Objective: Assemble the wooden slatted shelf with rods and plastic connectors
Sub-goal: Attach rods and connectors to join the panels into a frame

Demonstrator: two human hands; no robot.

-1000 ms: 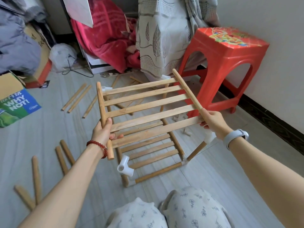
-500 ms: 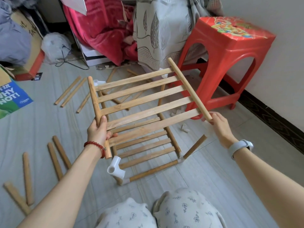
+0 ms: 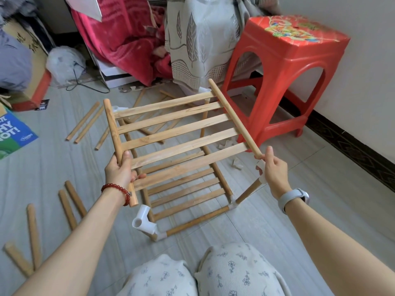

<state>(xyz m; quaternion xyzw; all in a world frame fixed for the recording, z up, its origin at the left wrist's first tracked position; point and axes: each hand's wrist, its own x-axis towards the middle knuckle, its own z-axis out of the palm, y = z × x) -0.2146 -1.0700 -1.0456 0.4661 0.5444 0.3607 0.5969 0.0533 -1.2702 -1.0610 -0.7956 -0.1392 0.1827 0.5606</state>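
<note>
- Left hand (image 3: 119, 171) grips the slatted panel (image 3: 179, 135) by its side rod.
- Right hand (image 3: 273, 171), fingers straight, touches the opposite rod's end.
- Far left of the left hand — box (image 3: 12, 135) reading "HY NOT!".

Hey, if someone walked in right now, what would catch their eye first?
Probably the wooden slatted panel held up mid-frame, the left hand gripping its left rail and the right hand at the near end of its right rail. Next, the bright red plastic stool by the wall at right. Loose wooden rods lie on the floor at left.
</note>
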